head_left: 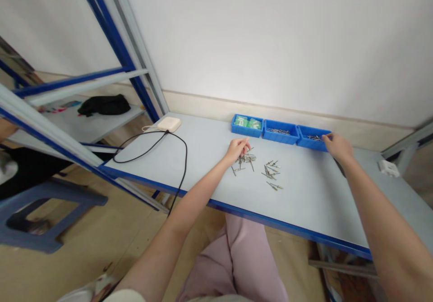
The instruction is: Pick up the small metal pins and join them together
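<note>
Bare forearms (189, 212) are flanking slim silvery metal pins (250, 157); curled left hand (238, 151) is covering some, half-curled right hand (334, 145) apparently steadying a blue plastic box (311, 144); holds unclear.

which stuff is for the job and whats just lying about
Seemingly part of the job:
slim silvery metal pieces, loose by the left hand
three blue rectangular plastic bins, right hand at the rightmost

Seemingly just lying about:
flat white plastic box
thin black cable
small white block, far right

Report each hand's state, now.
Left hand: fingers curled at the metal pieces; cannot tell if it holds one.
Right hand: fingertips at the edge of the rightmost blue bin; grip unclear.
</note>
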Demonstrator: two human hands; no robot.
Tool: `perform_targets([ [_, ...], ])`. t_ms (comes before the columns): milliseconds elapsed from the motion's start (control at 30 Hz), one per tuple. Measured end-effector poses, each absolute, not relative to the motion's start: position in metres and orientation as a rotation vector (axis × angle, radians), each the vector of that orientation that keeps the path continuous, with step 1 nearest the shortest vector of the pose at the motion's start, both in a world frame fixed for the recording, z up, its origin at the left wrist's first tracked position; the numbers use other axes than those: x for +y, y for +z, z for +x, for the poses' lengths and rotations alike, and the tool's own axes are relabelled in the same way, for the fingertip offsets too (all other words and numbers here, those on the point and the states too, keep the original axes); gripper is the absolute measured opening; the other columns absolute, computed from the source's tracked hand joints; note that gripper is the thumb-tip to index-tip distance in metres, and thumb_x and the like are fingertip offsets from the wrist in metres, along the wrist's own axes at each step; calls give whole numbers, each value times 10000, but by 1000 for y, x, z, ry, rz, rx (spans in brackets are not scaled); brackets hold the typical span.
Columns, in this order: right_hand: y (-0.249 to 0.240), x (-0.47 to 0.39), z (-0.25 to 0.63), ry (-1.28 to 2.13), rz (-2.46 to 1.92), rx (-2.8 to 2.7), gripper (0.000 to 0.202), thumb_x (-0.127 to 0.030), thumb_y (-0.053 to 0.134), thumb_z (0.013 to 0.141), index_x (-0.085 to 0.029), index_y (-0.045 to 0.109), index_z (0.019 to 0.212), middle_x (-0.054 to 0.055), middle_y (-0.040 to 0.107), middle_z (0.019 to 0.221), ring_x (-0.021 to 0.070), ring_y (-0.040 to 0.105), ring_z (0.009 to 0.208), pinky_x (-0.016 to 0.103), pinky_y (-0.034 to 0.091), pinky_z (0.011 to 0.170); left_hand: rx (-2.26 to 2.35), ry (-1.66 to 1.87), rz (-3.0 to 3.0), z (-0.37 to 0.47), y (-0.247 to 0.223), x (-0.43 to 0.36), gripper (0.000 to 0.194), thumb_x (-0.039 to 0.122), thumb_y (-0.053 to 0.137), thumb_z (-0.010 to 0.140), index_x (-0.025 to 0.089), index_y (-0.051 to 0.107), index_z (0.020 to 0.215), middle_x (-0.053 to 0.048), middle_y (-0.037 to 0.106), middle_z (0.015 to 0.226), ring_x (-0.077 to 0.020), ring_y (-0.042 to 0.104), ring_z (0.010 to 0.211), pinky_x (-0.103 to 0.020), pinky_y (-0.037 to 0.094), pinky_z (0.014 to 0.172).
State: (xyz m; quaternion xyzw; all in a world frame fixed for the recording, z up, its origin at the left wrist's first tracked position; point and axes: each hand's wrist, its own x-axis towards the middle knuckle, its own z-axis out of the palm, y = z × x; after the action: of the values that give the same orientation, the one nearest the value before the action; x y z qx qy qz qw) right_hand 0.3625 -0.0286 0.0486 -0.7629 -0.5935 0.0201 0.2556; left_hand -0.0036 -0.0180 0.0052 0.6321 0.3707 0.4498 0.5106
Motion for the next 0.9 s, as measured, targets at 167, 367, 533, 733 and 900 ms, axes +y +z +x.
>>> perform_targets([
  [167, 26, -91, 282, 500, -1644, -2111, 291, -423, 556, 805, -220, 641, 995, 62, 665, 965, 194, 589, 774, 306, 442, 700, 874, 1047, 1584, -1, 4, -19, 521, 537, 425, 874, 99, 574, 632, 39, 455, 412, -38, 365, 335, -181, 266, 385],
  [367, -9, -137, 212, 181, -1698, -1978, 202, -336, 511, 839, -195, 638, 910, 81, 625, 893, 225, 564, 831, 334, 425, 744, 889, 1004, 1650, -1, 2, -21, 553, 599, 418, 846, 108, 577, 645, 43, 450, 418, -43, 371, 349, -178, 286, 395],
  [533, -15, -133, 210, 196, -1694, -1882, 181, -336, 534, 821, -198, 652, 814, 71, 636, 869, 225, 555, 822, 330, 405, 743, 917, 987, 1721, -3, 1, -23, 554, 596, 396, 854, 115, 580, 649, 40, 450, 424, -52, 368, 356, -189, 297, 411],
  [733, -2, -121, 209, 380, -1658, -1647, 245, -393, 547, 801, -191, 680, 764, 45, 700, 809, 191, 584, 708, 295, 401, 680, 1026, 979, 2018, -4, 12, -34, 416, 462, 353, 919, 137, 606, 859, 37, 507, 497, -95, 478, 457, -206, 367, 509],
  [900, 12, -104, 197, 239, -1653, -1738, 234, -374, 542, 809, -204, 692, 753, 38, 709, 812, 185, 602, 684, 284, 375, 638, 1110, 801, 2343, -3, 14, -43, 285, 409, 424, 905, 198, 587, 1005, 32, 590, 641, -119, 548, 571, -209, 362, 571],
])
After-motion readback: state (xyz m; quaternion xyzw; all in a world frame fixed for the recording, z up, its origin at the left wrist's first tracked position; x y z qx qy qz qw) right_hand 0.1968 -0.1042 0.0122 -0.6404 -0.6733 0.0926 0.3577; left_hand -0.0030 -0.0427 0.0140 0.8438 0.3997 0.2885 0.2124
